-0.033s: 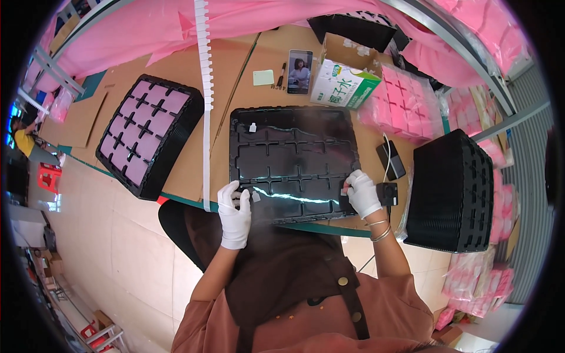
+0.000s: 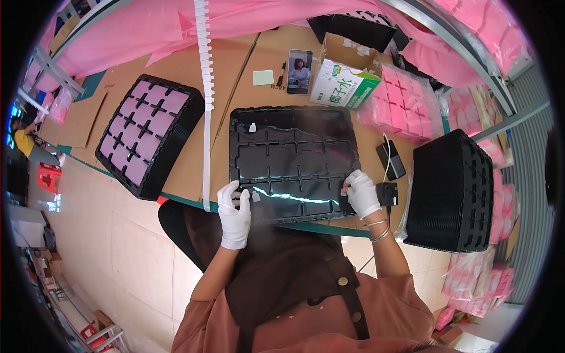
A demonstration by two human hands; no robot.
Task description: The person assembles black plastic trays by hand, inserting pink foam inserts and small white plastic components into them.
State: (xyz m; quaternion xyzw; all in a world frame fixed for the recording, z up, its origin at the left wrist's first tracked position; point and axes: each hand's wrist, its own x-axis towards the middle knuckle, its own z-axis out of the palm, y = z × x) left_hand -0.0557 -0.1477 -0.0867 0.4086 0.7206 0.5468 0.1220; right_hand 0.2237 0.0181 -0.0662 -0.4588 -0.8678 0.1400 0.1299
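Note:
A black plastic tray [image 2: 294,156] with moulded compartments lies before me, and a glossy sheen like clear film runs across it. Two small white tabs stand out on it, an upper tab [image 2: 252,127] and a lower tab [image 2: 256,196]. At the tray's near left corner is my left hand [image 2: 234,215], white-gloved, fingers curled inward beside the lower tab. My right hand [image 2: 363,194], gloved too, has its fingers drawn together at the near right edge. A small reddish patch shows at its fingertips. What either hand pinches is too small to make out.
Left stands a black tray stack [image 2: 150,126] with lilac inserts; right, another black stack [image 2: 450,188]. Behind are a phone [image 2: 299,72], a pen [image 2: 282,73], a carton [image 2: 344,79] and wrapped pink pieces [image 2: 403,100]. A black adapter [image 2: 387,193] lies near my right hand. A white notched strip [image 2: 206,117] hangs left.

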